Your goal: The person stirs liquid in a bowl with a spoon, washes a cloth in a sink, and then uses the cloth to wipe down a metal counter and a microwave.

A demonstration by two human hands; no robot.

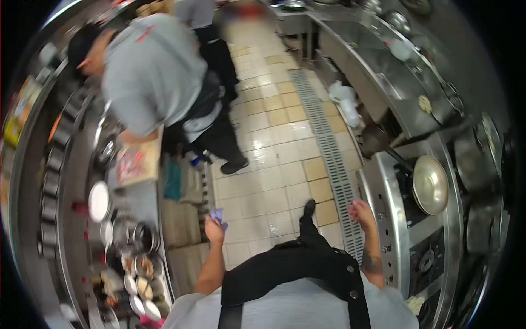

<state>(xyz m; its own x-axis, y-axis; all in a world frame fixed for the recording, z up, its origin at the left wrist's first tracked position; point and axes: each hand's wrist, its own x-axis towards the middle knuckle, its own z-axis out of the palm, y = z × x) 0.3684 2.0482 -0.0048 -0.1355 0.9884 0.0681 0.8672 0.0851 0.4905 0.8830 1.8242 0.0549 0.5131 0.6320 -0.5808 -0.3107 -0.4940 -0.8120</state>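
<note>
My left hand [215, 229] is closed around a small purple cloth [218, 215], low over the floor beside the left counter. On the other side of my body, my right hand [359, 213] hangs near the stove front [383, 219], fingers curled; something pinkish shows at the fingers, too small to make out. Neither hand touches the counter or the stove. A large pan [430, 185] sits on a burner to the right of my right hand.
A person in a grey shirt [156, 71] bends over a cutting board [143, 164] at the left counter; another person [198, 16] stands behind. Bowls and containers [143, 288] crowd the near left counter. A floor drain [323, 137] runs ahead; a sink [350, 38] is at upper right.
</note>
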